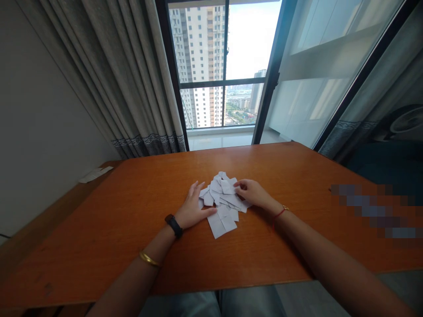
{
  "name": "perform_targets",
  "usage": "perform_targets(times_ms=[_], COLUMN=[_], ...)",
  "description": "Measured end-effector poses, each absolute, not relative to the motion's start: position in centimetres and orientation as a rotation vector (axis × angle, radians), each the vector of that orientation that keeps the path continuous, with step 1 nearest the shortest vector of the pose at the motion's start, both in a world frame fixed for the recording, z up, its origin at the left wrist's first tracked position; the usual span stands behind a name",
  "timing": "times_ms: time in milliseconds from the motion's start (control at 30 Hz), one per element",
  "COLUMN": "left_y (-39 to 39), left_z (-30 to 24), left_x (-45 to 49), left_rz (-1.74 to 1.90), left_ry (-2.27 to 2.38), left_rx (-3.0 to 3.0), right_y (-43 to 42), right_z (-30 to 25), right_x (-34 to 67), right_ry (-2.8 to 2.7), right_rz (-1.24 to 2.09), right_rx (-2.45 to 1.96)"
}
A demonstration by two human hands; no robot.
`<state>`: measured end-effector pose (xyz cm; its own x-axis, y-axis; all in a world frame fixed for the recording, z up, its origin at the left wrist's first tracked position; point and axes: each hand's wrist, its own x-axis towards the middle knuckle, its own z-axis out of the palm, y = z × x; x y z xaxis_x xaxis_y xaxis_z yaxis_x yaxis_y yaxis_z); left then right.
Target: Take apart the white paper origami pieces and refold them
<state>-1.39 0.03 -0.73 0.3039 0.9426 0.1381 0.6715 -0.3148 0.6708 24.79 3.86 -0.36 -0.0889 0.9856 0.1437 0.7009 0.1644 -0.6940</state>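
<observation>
A loose heap of folded white paper pieces (220, 198) lies in the middle of the orange-brown wooden table (99, 229). My left hand (194, 208) rests flat on the wood, its spread fingers against the heap's left side. My right hand (251, 194) comes in from the right, with its fingertips on the upper pieces. I cannot tell whether those fingers pinch a piece. A black watch and a gold bangle circle my left forearm, and a red string bracelet circles my right wrist.
A white paper strip (95, 175) lies on a lower wooden ledge at the far left. Grey curtains (132, 79) hang beside a tall window (224, 66) behind the table. A round fan (406, 123) stands at the right, near a pixelated patch (373, 213).
</observation>
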Motion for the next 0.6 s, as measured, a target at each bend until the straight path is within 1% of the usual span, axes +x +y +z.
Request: perform_targets(times_ms=[100,200,300,367,433,500,600], left_y=[-0.4,-0.5,-0.5,-0.4,-0.3,-0.3,-0.3], left_z=[-0.6,-0.4,-0.2,-0.3,-0.5,-0.7,-1.0], left_x=[-1.0,-0.8,-0.9,-1.0,-1.1,-1.2,-1.4], left_rz=[0.719,0.76,0.777,0.768,0.752,0.722,0.627], left_ry=[1.281,1.259,1.285,1.297,1.294,1.269,1.191], left_rx=[2.147,2.167,2.168,2.175,2.189,2.207,2.257], right_y=[3.4,3.6,4.3,4.9,5.4,5.7,5.8], right_z=[-0.7,-0.6,0.1,0.6,1.0,1.0,0.5], right_x=[23.2,23.2,25.1,27.0,28.9,30.1,29.7], right_ry=[-2.024,-1.975,-1.718,-1.555,-1.508,-1.576,-1.759], right_rz=[0.719,0.727,0.564,0.37,0.268,0.291,0.441], right_rx=[-1.421,-1.35,-1.49,-1.678,-1.862,-1.932,-1.823])
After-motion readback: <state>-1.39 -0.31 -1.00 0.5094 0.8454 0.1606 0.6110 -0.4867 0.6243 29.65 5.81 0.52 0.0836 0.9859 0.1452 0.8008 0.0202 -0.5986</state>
